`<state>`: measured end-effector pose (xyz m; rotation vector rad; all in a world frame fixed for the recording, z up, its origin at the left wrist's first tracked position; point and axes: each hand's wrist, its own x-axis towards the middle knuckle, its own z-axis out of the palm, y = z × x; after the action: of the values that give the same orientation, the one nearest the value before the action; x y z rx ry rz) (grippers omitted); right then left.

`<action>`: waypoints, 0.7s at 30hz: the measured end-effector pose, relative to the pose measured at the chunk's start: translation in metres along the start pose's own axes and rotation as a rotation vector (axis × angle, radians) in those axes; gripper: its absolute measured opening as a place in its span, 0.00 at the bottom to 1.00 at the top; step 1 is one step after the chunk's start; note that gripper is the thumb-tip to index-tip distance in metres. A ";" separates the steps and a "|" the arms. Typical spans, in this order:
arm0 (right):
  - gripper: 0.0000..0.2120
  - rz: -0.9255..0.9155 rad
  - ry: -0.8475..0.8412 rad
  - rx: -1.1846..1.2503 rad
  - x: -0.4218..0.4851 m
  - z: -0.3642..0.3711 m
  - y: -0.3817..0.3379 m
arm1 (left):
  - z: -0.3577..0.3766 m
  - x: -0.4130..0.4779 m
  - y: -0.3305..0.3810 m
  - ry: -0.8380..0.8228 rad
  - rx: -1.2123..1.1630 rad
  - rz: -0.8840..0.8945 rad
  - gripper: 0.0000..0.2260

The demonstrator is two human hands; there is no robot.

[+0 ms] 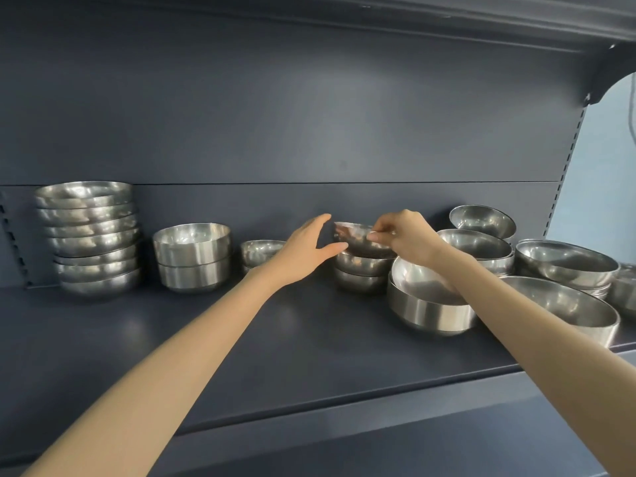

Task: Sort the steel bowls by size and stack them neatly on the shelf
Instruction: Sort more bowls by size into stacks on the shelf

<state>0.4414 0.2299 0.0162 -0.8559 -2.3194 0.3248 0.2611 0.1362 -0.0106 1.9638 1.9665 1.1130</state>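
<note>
Pinching the rim of a small bowl (358, 237), the right hand (406, 241) is holding it tilted on top of a short stack (361, 273) at centre shelf, fingers (375, 237) closed on the bowl's right edge. The left hand (306, 253) is hovering just at 9 o'clock of that bowl, fingers spread open and thumb out, gripping nothing. Further toward 9 o'clock, a small pair (260, 253) is sitting partly hidden behind the left wrist, then a medium stack (192, 258), and the tall stack (91, 237) is standing at the far left of the shelf (241, 346). Over at 3 o'clock, loose bowls are lying jumbled: a big bowl (430, 304) with another tilted inside it, under the right forearm, and more bowls (564, 266) crowding behind, some leaning.
</note>
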 end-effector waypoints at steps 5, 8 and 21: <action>0.05 -0.048 0.072 0.081 -0.003 -0.003 -0.018 | -0.010 0.006 -0.008 0.041 -0.230 -0.074 0.37; 0.05 -0.057 0.068 0.115 -0.004 -0.001 -0.030 | -0.019 0.005 -0.010 0.073 -0.413 -0.080 0.33; 0.06 -0.144 0.032 0.260 0.001 0.023 -0.075 | -0.057 -0.015 -0.032 0.151 -0.458 -0.172 0.32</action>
<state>0.3896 0.1736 0.0310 -0.5600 -2.2323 0.5316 0.2039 0.1045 0.0055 1.4868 1.7062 1.5347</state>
